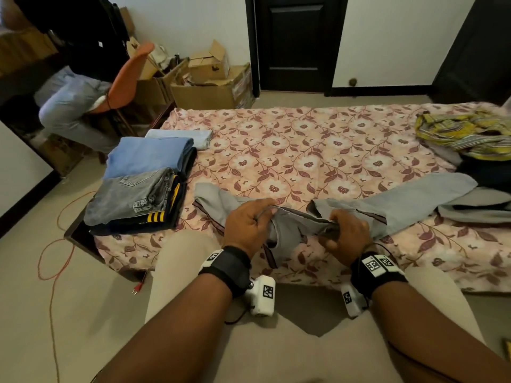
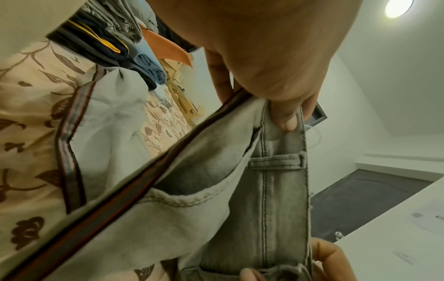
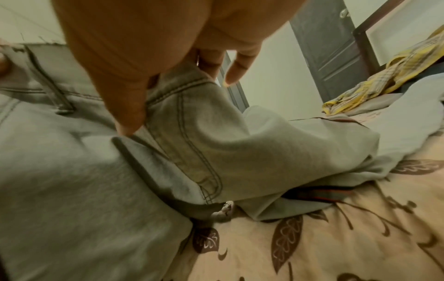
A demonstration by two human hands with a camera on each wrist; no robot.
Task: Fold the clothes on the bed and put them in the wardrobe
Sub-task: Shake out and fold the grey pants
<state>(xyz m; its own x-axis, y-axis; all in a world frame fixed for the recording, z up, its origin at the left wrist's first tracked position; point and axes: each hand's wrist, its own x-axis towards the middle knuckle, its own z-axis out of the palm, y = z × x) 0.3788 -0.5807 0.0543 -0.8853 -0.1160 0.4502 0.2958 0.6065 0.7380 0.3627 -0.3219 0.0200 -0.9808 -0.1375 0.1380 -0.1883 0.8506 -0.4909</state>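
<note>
light grey jeans with dark side stripe, pink floral bedsheet, yellow striped shirt, orange chair.

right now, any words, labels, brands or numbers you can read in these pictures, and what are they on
No readable text in any view.
Square black-and-white coded tags on the wrist-worn camera bands: patterns only, no letters.
Patch on the folded grey denim jeans in the stack: too small and blurred to read.
Dark logos on the brown cardboard boxes: shapes only, unreadable.
Light grey jeans held by both hands: no label visible.
</note>
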